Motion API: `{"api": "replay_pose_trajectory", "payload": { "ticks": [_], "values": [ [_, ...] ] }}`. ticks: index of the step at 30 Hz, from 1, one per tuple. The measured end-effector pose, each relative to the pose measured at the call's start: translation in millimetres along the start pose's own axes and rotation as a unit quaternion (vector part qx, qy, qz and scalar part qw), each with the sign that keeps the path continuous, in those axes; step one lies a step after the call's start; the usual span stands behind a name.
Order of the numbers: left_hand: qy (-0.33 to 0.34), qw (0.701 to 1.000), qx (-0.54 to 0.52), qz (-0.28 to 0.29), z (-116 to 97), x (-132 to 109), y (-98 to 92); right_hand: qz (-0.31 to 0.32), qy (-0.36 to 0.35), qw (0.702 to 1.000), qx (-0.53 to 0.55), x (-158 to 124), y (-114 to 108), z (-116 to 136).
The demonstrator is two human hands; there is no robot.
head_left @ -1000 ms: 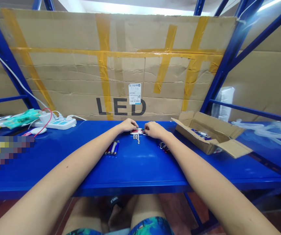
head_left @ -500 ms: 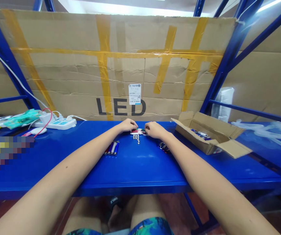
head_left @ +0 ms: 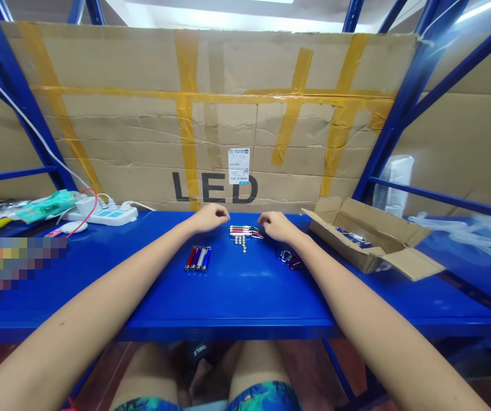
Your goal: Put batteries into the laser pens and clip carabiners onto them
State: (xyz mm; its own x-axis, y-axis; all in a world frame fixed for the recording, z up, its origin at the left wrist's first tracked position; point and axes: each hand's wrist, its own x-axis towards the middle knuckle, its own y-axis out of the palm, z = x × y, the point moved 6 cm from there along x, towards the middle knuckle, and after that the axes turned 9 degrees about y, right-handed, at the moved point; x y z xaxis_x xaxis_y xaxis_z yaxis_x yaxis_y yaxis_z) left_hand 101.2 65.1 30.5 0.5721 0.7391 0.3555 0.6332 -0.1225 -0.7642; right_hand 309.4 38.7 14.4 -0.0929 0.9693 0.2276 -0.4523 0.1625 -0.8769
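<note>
A small stack of slim coloured metal tubes [head_left: 240, 230], red, silver and green, lies in the middle of the blue table, with clips at its right end. Several small round silver pieces, like button cells [head_left: 240, 241], sit in rows just in front. To the left of the stack, my left hand [head_left: 208, 218] hovers with loosely curled fingers, apart and with nothing visible in them. Close to the clip end is my right hand [head_left: 275, 225], its fingers bent and apart, holding nothing I can see. Red, silver and blue tubes [head_left: 198, 259] lie side by side at the left front.
Several carabiner clips [head_left: 289, 258] lie beside my right forearm. An open cardboard box [head_left: 357, 251] with blue metal pieces stands at the right. A white power strip [head_left: 115, 215] with plugs is at the left. A large cardboard panel [head_left: 143, 137] closes off the back.
My left hand has moved left, away from the stack, and my right hand has drawn slightly right. The stack is now uncovered between them. The view has shifted a little.
</note>
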Motion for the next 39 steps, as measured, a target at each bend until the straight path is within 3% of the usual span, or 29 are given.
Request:
{"api": "replay_pose_trajectory", "payload": {
  "ticks": [2,5,9,12,19,27,33,35,39],
  "values": [
    [0.011,0.995,0.007,0.097,-4.0,-18.6,-4.6,-0.018,-0.045,0.999,0.02,-10.4,-4.0,15.0],
    [-0.007,0.981,0.015,0.191,-4.4,-40.9,-9.4,0.019,-0.161,0.985,0.064,-38.5,0.2,57.2],
    [-0.013,0.974,0.02,0.225,-5.7,-47.2,-7.9,0.076,-0.283,0.954,0.067,-75.7,17.4,110.6],
    [-0.029,0.976,0.025,0.214,-5.6,-45.5,-6.6,0.101,-0.31,0.945,0.029,-84.3,33.2,123.5],
    [-0.036,0.979,0.015,0.198,-6.4,-45.9,-10.2,0.108,-0.33,0.937,-0.028,-81.5,49.5,120.5],
    [-0.026,0.972,0.029,0.231,-12.7,-46.2,-0.2,0.141,-0.316,0.938,-0.003,-89.4,31.7,118.8],
    [-0.011,0.972,0.038,0.232,-25.5,-45.9,14.4,0.223,-0.24,0.944,-0.043,-97.6,19.3,102.4],
    [-0.015,0.972,0.041,0.23,-32.7,-46.7,19.0,0.257,-0.175,0.949,-0.04,-92.0,10.0,85.9],
    [0.009,0.974,0.045,0.222,-53.4,-47.4,30.1,0.157,-0.114,0.98,0.051,-65.7,-26.7,48.2]
  ]
}}
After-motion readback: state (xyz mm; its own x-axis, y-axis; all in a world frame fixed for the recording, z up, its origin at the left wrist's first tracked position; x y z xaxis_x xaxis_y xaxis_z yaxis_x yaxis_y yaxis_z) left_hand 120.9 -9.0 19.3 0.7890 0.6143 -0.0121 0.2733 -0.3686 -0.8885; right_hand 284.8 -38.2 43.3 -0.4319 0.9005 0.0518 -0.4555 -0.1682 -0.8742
